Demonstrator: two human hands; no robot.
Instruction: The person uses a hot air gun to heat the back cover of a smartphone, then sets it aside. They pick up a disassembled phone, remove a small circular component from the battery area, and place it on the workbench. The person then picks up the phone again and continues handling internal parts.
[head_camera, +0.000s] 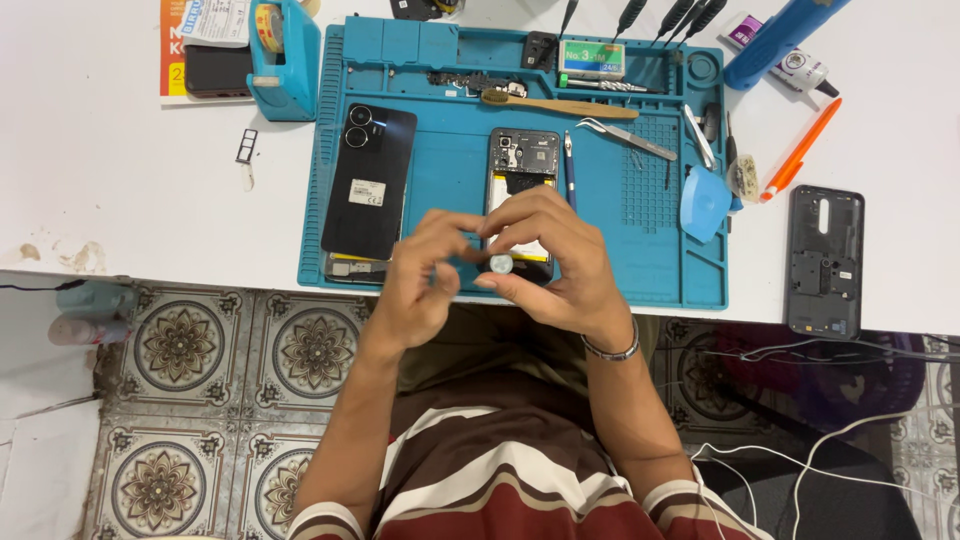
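From the head view, both hands meet just over the near edge of the blue work mat (450, 180), above the opened phone (523, 165). The right hand (555, 265) pinches a small white round piece (501, 264) between thumb and fingertips; the left hand (425, 275) curls close beside it, fingers narrow, touching or nearly touching the piece — I cannot tell which.

The phone already lies with its back off, insides showing; its black back cover (368, 180) rests to the left on the mat, so I judge the work to be midway. The phone's long axis runs away from the person, camera end at the far side. Tweezers (625, 135) lie unused on the counter's mat.
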